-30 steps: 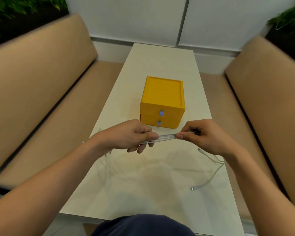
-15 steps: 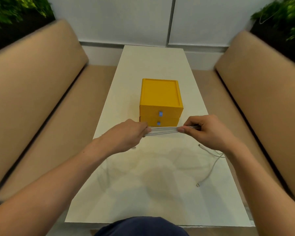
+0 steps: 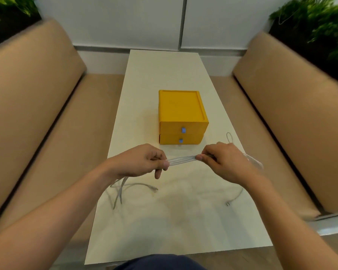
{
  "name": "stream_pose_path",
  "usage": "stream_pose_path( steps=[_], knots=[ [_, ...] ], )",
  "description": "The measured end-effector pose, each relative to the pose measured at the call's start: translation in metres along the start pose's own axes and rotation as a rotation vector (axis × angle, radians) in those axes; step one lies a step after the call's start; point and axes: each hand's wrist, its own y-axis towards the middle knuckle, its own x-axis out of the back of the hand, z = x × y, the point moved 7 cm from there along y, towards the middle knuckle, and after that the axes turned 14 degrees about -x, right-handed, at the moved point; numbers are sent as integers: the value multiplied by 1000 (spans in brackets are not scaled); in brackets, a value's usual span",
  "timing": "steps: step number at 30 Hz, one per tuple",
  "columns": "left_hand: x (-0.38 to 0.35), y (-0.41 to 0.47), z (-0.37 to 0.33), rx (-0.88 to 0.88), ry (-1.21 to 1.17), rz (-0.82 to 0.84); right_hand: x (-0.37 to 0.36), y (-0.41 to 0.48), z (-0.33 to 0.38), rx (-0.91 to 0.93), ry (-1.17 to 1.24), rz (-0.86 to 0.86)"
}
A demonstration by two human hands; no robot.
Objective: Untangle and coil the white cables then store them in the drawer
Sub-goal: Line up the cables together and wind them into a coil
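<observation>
Over the white table (image 3: 164,75), both hands (image 3: 140,162) (image 3: 225,162) pinch blurred white cables (image 3: 181,160), their far ends seemingly hidden behind wrists.

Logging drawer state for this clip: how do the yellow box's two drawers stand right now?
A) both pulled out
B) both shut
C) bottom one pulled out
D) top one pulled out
B: both fronts of the yellow drawer box sit flush, while the left hand and right hand each pinch the white cables stretched between them in front of it.
</observation>
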Motion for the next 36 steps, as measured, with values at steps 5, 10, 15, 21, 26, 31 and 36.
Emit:
stream_pose_path(
  steps=[5, 10, 15, 21, 26, 31, 36],
  knots=[
    [-11, 1, 12, 6, 117, -42, -32, -20, 24, 24, -176, 12],
    [-14, -3, 11, -87, 118, -37, -44, -30, 62, 34, 129, 252],
    [-14, -10, 16, -60, -12, -51, -41, -26, 56, 3, 256, 216],
    [-16, -16, 20, -8, -248, 78, -28, -16, 50, 21, 245, 182],
    [-18, -9, 9, 45, -215, 108, -21, -12, 42, 19, 309, 237],
    [-23, 7, -2, 27, -24, 29, -10, -3, 19, 7, 308, 206],
    [-30, 17, -20, -4, 11, -32, 4, 7, -2, 12, 359, 207]
  ],
)
